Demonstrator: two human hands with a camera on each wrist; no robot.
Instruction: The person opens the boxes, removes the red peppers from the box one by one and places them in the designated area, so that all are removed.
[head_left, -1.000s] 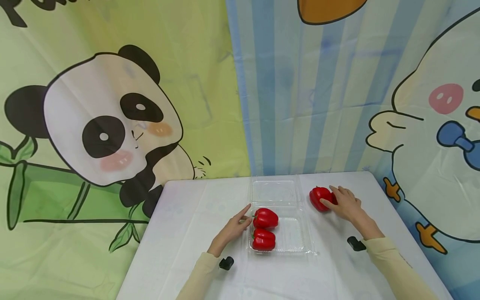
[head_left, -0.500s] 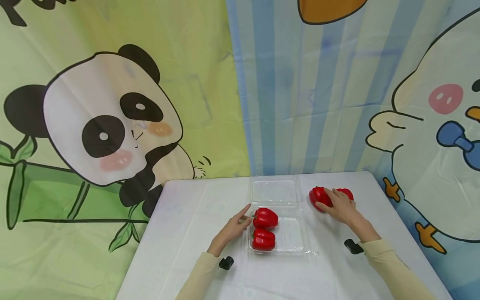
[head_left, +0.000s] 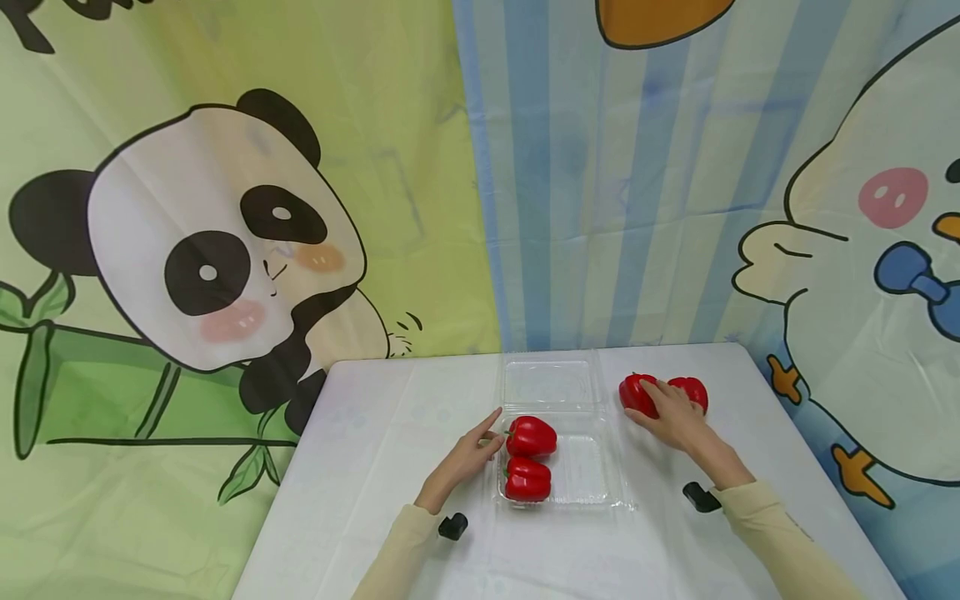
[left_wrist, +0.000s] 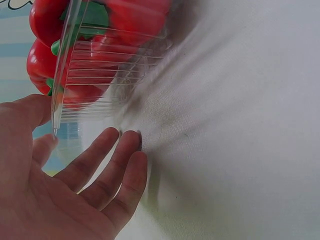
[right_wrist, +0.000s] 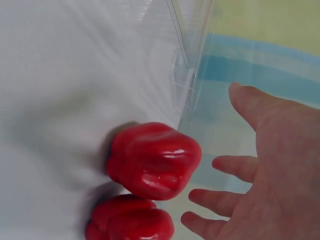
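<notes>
A clear plastic clamshell box (head_left: pixel 588 471) lies with its lid (head_left: pixel 551 382) folded back. Two red bell peppers, one farther (head_left: pixel 534 435) and one nearer (head_left: pixel 527 480), fill its left side. At the box's left rim is my left hand (head_left: pixel 467 458), its thumb touching the edge and its other fingers (left_wrist: pixel 112 170) loosely extended. On the right of the table lie two more red bell peppers, a left one (head_left: pixel 633 393) and a right one (head_left: pixel 692 390). My right hand (head_left: pixel 678 418) hovers over the left one, thumb and fingers spread; the right wrist view shows a gap between fingertips and pepper.
A white cloth covers the table (head_left: pixel 390 467). Behind it hang a green curtain with a panda (head_left: pixel 225 250) and a blue striped curtain (head_left: pixel 585 208). Black wrist cameras, one left (head_left: pixel 453 526) and one right (head_left: pixel 701 497), sit below the hands.
My right hand has shifted left from the right pepper towards the left one, uncovering the right pepper. My left hand and the box have stayed put.
</notes>
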